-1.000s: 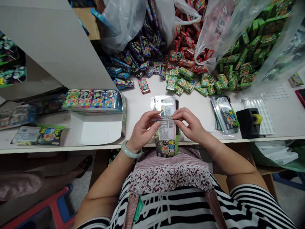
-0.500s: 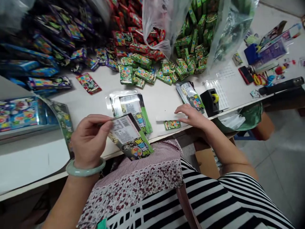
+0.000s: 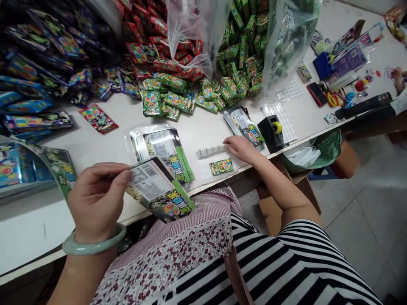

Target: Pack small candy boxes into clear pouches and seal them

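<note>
My left hand (image 3: 98,197), with a pale green bangle at the wrist, pinches the top left corner of a flat printed card (image 3: 162,195) in green and black, with a barcode. The card is tilted over the table's front edge. My right hand (image 3: 240,148) closes its fingertips on the right end of a pale strip of round marks (image 3: 210,151), low over the table. Just in front of the strip lies a small green candy box (image 3: 221,167). A stack of similar cards in clear plastic (image 3: 162,146) lies between my hands.
Purple (image 3: 63,34), red (image 3: 146,25) and green boxes (image 3: 244,42) are heaped along the back, partly in clear bags. A black tape dispenser (image 3: 272,133) stands right, beside more cards (image 3: 243,123). A red packet (image 3: 98,118) lies left. Someone's hand (image 3: 398,78) shows far right.
The view has shifted, so most things sit further left. My right hand has turned the strip so its round marks show, and the green box is uncovered. My left hand keeps the card.
</note>
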The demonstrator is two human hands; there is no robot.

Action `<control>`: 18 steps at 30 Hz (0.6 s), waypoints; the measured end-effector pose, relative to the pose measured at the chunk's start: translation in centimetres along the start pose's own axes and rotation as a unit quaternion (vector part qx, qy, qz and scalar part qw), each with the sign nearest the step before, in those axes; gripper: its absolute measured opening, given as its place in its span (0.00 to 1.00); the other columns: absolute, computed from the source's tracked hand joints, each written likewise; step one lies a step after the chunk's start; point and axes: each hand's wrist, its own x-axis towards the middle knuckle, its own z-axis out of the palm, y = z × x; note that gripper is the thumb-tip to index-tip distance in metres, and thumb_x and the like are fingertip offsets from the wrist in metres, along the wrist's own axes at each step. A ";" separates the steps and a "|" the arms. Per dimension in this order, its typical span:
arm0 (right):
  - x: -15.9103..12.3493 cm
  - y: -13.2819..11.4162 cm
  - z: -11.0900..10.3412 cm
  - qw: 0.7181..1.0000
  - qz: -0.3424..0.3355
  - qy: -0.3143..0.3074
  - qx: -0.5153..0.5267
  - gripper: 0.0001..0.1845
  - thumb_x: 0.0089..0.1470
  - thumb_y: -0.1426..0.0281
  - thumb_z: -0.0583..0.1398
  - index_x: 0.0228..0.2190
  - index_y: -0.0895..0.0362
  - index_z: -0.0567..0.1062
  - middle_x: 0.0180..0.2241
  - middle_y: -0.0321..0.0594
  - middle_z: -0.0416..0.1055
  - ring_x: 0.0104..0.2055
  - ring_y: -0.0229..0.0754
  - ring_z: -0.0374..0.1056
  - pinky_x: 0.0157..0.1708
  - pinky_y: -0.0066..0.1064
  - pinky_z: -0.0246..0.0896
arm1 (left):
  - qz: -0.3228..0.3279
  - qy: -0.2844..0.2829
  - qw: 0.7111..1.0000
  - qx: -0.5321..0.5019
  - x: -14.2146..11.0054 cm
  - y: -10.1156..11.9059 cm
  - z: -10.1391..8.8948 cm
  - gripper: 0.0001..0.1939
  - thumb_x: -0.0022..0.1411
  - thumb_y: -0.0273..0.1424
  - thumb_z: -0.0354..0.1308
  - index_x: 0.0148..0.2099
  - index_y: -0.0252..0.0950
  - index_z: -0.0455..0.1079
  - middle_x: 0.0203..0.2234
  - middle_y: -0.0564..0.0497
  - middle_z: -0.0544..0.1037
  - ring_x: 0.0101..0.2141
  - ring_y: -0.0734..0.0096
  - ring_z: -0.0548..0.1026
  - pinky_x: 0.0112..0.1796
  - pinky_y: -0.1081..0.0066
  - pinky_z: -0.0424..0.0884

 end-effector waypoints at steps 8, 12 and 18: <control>3.3 0.0 -0.6 0.998 0.057 -0.012 0.005 0.11 0.60 0.72 0.57 0.41 0.58 0.78 0.40 0.44 0.78 0.45 0.47 0.69 0.47 0.36 0.58 | 0.012 -0.006 1.000 0.027 -0.1 0.6 0.1 0.08 0.48 0.28 0.69 0.33 0.39 0.77 0.30 0.53 0.80 0.31 0.73 0.75 0.31 0.72 0.70; 4.0 -0.7 -0.3 0.998 0.063 0.016 -0.027 0.07 0.58 0.73 0.60 0.35 0.58 0.79 0.43 0.46 0.75 0.47 0.48 0.67 0.49 0.36 0.57 | 0.034 -0.019 0.999 0.033 -0.2 0.9 0.3 0.07 0.50 0.27 0.67 0.35 0.37 0.76 0.30 0.52 0.78 0.32 0.75 0.75 0.33 0.74 0.70; 4.2 -1.2 0.1 0.993 0.119 0.015 0.011 0.06 0.57 0.74 0.58 0.35 0.58 0.77 0.41 0.45 0.75 0.40 0.44 0.70 0.42 0.33 0.60 | 0.031 -0.040 0.998 0.046 -0.1 0.7 0.1 0.11 0.49 0.28 0.69 0.36 0.36 0.75 0.32 0.52 0.78 0.33 0.74 0.75 0.32 0.74 0.70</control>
